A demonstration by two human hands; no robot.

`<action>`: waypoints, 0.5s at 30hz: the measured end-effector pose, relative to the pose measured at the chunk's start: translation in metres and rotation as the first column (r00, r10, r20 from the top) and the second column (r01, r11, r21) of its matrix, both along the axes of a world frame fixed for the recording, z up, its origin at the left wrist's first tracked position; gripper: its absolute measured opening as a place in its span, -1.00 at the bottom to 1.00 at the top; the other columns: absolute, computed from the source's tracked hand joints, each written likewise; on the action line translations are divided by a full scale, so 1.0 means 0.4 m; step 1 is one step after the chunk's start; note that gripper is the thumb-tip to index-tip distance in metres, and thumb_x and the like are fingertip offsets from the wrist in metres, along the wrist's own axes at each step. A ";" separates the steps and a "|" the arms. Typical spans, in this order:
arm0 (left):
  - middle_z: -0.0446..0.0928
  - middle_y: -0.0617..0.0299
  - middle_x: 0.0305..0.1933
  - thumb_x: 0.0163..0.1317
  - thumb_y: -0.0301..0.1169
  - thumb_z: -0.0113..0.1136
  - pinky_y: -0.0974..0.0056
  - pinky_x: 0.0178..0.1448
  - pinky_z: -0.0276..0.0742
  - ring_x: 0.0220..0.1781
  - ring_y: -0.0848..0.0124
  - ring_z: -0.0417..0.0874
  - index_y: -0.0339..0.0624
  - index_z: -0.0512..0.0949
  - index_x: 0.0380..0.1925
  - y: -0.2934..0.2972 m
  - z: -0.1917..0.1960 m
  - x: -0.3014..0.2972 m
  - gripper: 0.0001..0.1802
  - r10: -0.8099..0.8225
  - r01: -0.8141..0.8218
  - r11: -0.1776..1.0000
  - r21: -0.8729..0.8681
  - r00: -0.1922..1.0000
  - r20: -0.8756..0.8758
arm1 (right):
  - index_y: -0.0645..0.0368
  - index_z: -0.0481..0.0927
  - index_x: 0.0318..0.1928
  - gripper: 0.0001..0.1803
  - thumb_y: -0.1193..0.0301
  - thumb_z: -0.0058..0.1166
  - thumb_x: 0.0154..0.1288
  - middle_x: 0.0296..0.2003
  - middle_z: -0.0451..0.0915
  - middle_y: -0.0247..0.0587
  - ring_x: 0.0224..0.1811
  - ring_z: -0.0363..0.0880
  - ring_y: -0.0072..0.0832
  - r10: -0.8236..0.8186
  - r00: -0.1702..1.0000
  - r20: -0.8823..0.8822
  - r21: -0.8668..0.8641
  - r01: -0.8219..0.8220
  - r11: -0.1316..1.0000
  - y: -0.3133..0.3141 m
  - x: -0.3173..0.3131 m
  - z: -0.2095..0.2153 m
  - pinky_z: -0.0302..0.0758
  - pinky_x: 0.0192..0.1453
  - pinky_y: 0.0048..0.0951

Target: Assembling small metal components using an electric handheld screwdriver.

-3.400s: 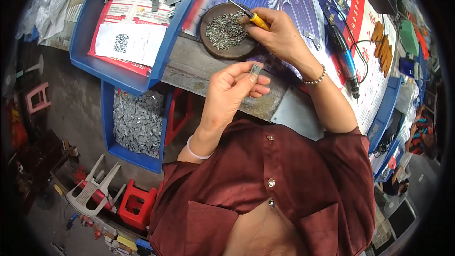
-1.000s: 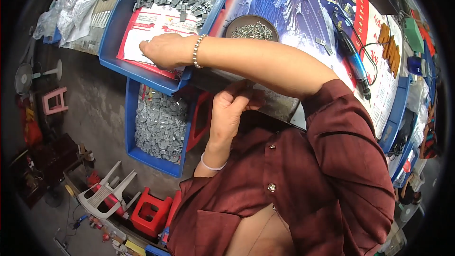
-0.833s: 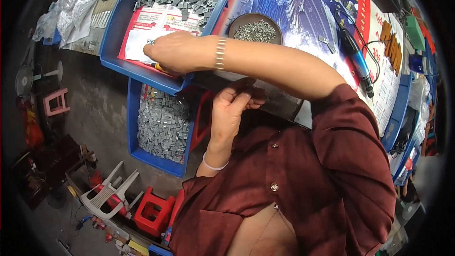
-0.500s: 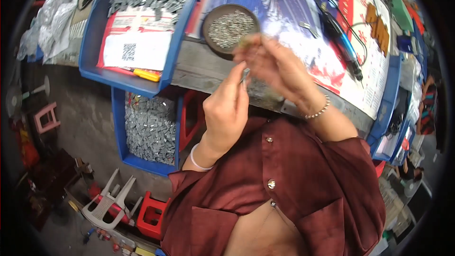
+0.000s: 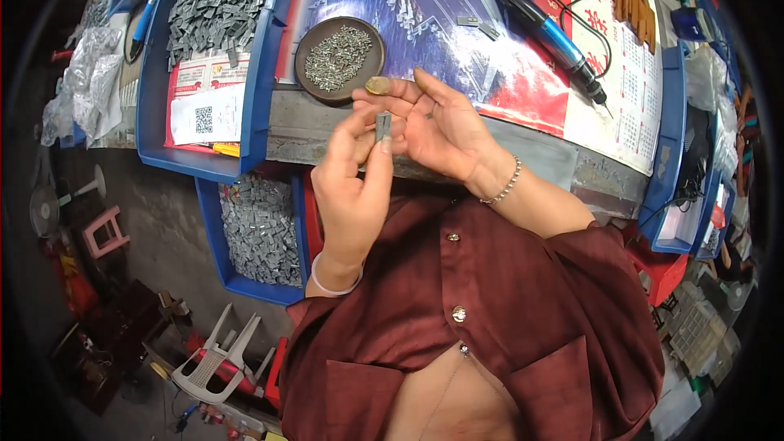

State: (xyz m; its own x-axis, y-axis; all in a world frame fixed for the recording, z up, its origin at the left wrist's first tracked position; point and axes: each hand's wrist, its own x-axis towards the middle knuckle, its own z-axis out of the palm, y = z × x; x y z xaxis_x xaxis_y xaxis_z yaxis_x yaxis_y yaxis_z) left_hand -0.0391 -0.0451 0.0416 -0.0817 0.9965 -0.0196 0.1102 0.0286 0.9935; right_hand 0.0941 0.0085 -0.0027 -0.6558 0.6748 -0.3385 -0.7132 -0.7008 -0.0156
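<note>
A small flat grey metal piece [image 5: 382,126] stands upright in the pinch of my left hand [image 5: 353,175], between thumb and fingers. Beside it, my right hand [image 5: 445,126] is turned palm up with its fingers spread. One of its fingertips carries a yellowish cover [image 5: 377,85]. A tiny dark speck shows on the right palm, too small to name. Just beyond both hands sits a round brown bowl [image 5: 309,88] holding many tiny silvery metal parts [image 5: 339,59].
Blue bins hold grey metal pieces, one on the bench [image 5: 220,0] and one below it [image 5: 261,233]. A blue-and-black rotary tool [image 5: 555,42] with a cord lies at right. Beyond the bowl are loose grey pieces [image 5: 478,26]; brown strips [image 5: 627,2] lie far right.
My right hand has turned palm up and its fingers have spread beside the left. My left hand still pinches the metal piece. The view has shifted, with the bench things moving left.
</note>
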 end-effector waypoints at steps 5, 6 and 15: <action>0.63 0.00 -0.21 0.28 -0.65 -0.02 0.39 -0.09 0.58 -0.25 0.41 0.68 -0.45 0.41 -0.01 0.003 0.008 -0.003 -0.73 -0.054 0.149 0.967 -0.208 0.913 0.404 | 0.30 0.46 0.02 -0.49 0.10 -0.35 0.48 0.11 0.46 0.02 0.00 0.52 -0.22 -0.025 0.998 0.055 -0.086 0.030 0.996 -0.005 0.018 0.020 0.46 0.09 -0.22; 0.63 -0.01 -0.22 0.28 -0.65 -0.02 0.40 -0.10 0.58 -0.26 0.42 0.67 -0.45 0.40 0.00 0.004 0.003 -0.002 -0.72 -0.051 0.164 0.960 -0.226 0.898 0.437 | 0.30 0.46 0.01 -0.54 0.15 -0.29 0.47 0.03 0.50 -0.01 -0.06 0.53 -0.28 0.028 0.997 0.075 -0.027 -0.026 0.999 -0.009 0.026 0.020 0.48 0.05 -0.27; 0.64 0.01 -0.28 0.27 -0.66 -0.02 0.42 -0.13 0.57 -0.32 0.45 0.67 -0.44 0.36 0.06 -0.003 0.003 0.006 -0.67 -0.017 0.126 0.957 -0.263 0.925 0.379 | 0.29 0.44 -0.01 -0.75 0.42 -0.08 0.37 -0.20 0.54 -0.23 -0.28 0.47 -0.60 -0.026 0.930 0.367 0.214 -0.058 0.975 -0.060 0.051 0.027 0.51 -0.13 -0.52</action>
